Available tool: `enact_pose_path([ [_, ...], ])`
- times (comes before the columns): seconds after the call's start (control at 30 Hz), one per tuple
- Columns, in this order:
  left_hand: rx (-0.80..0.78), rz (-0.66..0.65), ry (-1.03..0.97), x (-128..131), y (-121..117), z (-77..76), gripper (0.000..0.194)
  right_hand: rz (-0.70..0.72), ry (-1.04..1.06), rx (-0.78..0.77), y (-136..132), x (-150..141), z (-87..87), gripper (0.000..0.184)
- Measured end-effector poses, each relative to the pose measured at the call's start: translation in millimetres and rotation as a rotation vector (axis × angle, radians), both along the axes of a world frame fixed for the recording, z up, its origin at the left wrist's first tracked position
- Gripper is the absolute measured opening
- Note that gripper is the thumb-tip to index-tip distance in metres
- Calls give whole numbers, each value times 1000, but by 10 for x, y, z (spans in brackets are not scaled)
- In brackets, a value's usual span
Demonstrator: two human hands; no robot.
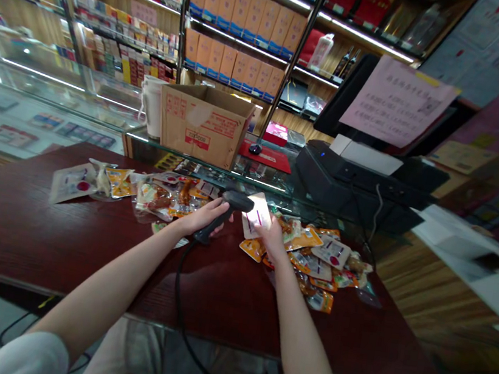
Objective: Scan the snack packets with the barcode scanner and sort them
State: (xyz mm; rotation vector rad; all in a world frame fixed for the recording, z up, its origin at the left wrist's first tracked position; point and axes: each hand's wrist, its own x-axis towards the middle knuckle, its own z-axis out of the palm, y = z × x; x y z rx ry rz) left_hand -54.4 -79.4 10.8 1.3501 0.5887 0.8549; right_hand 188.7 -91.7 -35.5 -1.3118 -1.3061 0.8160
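Observation:
Wrapped round the handle of a black barcode scanner, my left hand holds it over the middle of the table, its cord running down toward my lap. My right hand grips a pale food packet by its lower right edge. The scanner's head points at this packet, and bright light falls on it. Beneath and beside my right hand lies a pile of snack packets, orange, white and clear. Another row of packets lies left of my left hand, with a white packet at its far end.
The dark red wooden table meets a glass display counter at the back. On that counter stand an open cardboard box, a white jug and a black register machine with a paper sign. Stocked shelves rise behind.

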Motion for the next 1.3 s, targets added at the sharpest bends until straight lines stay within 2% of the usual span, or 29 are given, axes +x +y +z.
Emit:
enact_pose_path([
  [0.1,3,-47,67,9,-6,-10,51,28,-4,-8,-18,-13,38,51],
  [0.2,2,23,41,34,-26,17,53,34,-53,27,-48,-14,100,47],
  [0.27,-2,89,6,29,-23,48,53,-25,-149,85,-73,17,154,50],
  [0.4,-33,194,21,-103,58,128,49,-285,-430,181,-136,231,263,60],
  [0.53,-37,350,37,-355,188,201,46,-564,-729,105,-232,513,309,36],
  [0.6,-36,429,35,-477,251,215,45,-716,-855,87,-291,553,324,31],
  [0.67,-42,495,11,-573,306,207,44,-783,-937,152,-332,470,354,34],
  [0.73,-65,547,-23,-635,349,186,43,-696,-993,235,-324,260,397,34],
  [0.8,-86,590,-57,-668,377,160,42,-487,-1044,262,-239,-46,432,29],
  [0.9,-89,607,-90,-682,396,128,40,-139,-1073,184,47,-564,428,30],
  [1.0,-107,594,-69,-687,403,102,41,64,-977,38,446,-996,365,50],
  [1.07,-115,591,-58,-695,407,86,43,117,-894,-34,693,-1183,311,60],
  [1.1,-113,591,-59,-700,408,79,43,143,-852,-61,792,-1242,282,59],
  [1.2,-102,587,-67,-711,408,69,44,194,-745,-77,962,-1280,188,44],
  [1.3,-123,578,-65,-700,399,78,44,184,-638,20,982,-1141,83,29],
])
